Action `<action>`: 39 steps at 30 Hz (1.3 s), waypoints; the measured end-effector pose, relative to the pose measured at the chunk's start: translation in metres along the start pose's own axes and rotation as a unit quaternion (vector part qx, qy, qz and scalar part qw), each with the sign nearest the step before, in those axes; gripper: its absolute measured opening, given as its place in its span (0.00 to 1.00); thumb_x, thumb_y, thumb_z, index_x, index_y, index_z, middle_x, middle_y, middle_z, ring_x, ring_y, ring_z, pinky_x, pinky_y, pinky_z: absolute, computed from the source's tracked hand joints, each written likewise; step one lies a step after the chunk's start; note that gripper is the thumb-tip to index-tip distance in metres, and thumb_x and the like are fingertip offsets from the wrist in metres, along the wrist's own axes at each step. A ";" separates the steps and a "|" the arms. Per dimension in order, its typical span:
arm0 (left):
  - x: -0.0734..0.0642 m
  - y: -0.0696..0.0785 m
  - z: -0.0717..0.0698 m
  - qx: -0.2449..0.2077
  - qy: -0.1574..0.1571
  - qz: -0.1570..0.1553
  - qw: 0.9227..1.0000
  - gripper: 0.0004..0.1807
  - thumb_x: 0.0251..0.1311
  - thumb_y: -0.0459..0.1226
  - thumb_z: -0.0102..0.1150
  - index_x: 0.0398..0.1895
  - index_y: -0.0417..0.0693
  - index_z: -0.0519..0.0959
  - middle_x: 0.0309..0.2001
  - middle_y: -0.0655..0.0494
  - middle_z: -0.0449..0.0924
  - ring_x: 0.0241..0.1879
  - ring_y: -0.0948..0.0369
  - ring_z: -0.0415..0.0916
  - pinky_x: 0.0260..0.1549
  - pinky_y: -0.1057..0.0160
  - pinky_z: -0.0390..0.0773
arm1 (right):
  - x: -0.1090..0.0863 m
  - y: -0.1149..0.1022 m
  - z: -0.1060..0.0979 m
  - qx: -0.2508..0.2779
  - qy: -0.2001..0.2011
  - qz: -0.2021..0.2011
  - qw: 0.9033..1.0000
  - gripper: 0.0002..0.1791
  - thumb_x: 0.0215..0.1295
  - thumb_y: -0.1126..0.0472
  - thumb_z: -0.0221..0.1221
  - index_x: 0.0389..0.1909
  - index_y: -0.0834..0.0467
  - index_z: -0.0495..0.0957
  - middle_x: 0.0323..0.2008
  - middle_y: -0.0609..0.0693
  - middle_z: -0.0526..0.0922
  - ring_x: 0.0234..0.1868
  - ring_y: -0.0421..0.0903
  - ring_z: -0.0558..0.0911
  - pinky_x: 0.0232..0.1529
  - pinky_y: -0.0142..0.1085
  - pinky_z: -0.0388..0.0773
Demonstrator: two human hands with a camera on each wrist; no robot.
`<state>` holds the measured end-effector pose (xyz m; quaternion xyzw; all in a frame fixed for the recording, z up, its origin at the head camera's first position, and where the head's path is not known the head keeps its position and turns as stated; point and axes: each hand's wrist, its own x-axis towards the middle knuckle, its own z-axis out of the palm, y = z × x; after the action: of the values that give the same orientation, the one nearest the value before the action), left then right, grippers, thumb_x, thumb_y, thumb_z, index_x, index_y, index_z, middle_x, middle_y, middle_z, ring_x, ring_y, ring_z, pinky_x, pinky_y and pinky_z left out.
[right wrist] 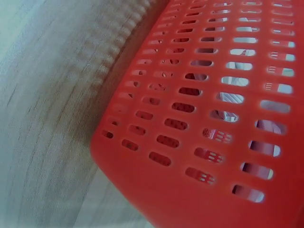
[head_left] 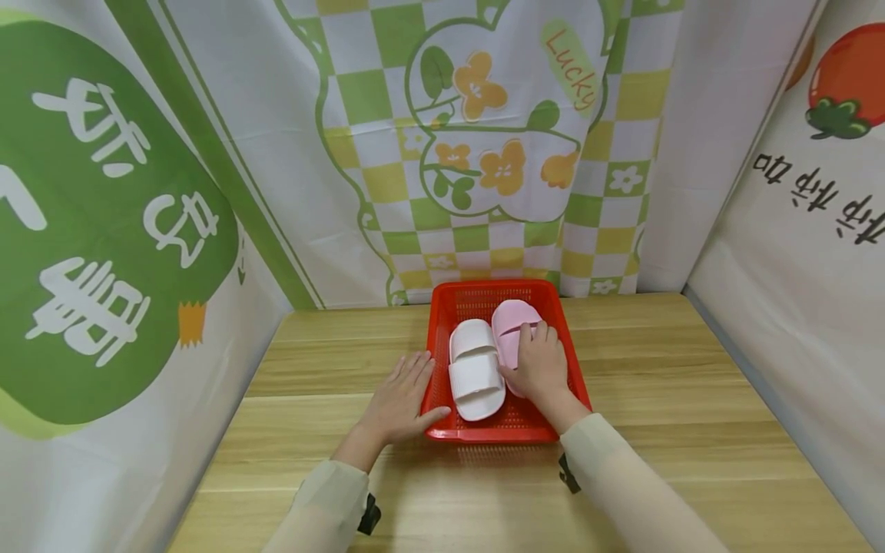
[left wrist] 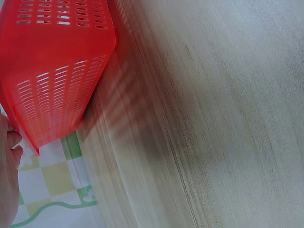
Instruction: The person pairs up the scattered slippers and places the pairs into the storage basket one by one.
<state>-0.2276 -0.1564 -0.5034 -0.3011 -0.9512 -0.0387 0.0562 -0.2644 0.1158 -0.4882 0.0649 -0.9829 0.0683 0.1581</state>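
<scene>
A red plastic basket (head_left: 492, 436) with slotted walls stands on the table, holding a white slipper (head_left: 475, 375) on the left and a pink slipper (head_left: 517, 313) on the right. Both slippers lie lengthwise, side by side. My right hand (head_left: 544, 367) reaches into the basket and grips the pink slipper, covering much of its strap. Along the left rim, my left hand (head_left: 401, 399) rests with fingers extended and the thumb out at the front left corner. Through the basket wall (right wrist: 190, 109), parts of the slippers show in the right wrist view; the right hand is hidden there.
The wood-grain table (head_left: 657, 384) extends on both sides of the basket. A checked curtain (head_left: 387, 184) hangs directly behind it. Printed white cloths flank the table, the left one bearing a large green shape (head_left: 104, 230).
</scene>
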 end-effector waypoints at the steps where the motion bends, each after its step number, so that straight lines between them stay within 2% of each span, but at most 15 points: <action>1: 0.000 0.000 0.000 0.001 -0.001 0.000 1.000 0.49 0.64 0.65 0.38 0.74 0.36 0.53 0.75 0.43 0.48 0.74 0.49 0.42 0.71 0.54 0.36 | 0.000 0.000 0.000 -0.002 -0.002 0.001 1.000 0.47 0.46 0.39 0.69 0.57 0.69 0.66 0.48 0.68 0.69 0.46 0.61 0.70 0.47 0.51 0.76; 13: 0.000 0.000 0.000 0.001 0.001 -0.002 1.000 0.49 0.64 0.65 0.39 0.74 0.36 0.54 0.75 0.43 0.49 0.74 0.50 0.42 0.71 0.54 0.37 | 0.004 -0.005 0.002 -0.017 -0.039 0.020 0.999 0.51 0.45 0.37 0.69 0.58 0.70 0.64 0.49 0.69 0.69 0.48 0.62 0.69 0.49 0.50 0.76; 21: 0.000 0.001 -0.001 0.005 -0.003 -0.001 1.000 0.49 0.64 0.65 0.38 0.74 0.36 0.53 0.75 0.43 0.48 0.74 0.49 0.42 0.71 0.54 0.37 | 0.005 -0.004 0.004 -0.015 -0.041 0.024 0.999 0.48 0.46 0.36 0.68 0.54 0.71 0.65 0.45 0.68 0.69 0.44 0.60 0.70 0.43 0.48 0.77; 39: 0.000 0.001 -0.002 0.008 -0.006 -0.002 1.000 0.49 0.64 0.65 0.38 0.74 0.36 0.53 0.75 0.43 0.48 0.74 0.49 0.42 0.71 0.54 0.37 | 0.004 -0.003 0.012 -0.010 -0.058 0.033 0.998 0.48 0.47 0.37 0.68 0.55 0.72 0.64 0.48 0.69 0.68 0.48 0.61 0.69 0.45 0.49 0.78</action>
<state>-0.2271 -0.1557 -0.5014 -0.2991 -0.9523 -0.0291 0.0531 -0.2714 0.1109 -0.4974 0.0350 -0.9927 0.0599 0.0990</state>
